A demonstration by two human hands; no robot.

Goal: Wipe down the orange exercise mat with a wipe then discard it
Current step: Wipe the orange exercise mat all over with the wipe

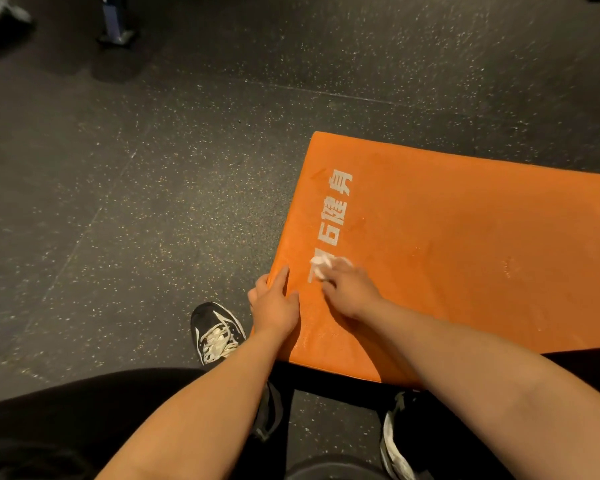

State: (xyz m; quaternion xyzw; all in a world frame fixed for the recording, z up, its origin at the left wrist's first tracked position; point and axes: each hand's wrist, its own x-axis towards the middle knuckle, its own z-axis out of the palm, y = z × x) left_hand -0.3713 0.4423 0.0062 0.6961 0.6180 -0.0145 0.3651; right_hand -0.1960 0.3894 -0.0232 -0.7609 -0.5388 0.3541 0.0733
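Right hand (350, 289): fingers clenched round crumpled white wipe (321, 268), pressed on orange exercise mat (465, 244) near its short end. Left hand (274, 303): fingers released, flat on mat edge, just left of wipe. Mat's long axis runs rightward from my fingers, so I judge next sweep goes that way.

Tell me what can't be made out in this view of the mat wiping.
Orange mat: right end cut off by the head view's edge.
Wipe: mostly hidden under the right hand.
Equipment top left: dark, cropped by the top edge, unidentifiable.
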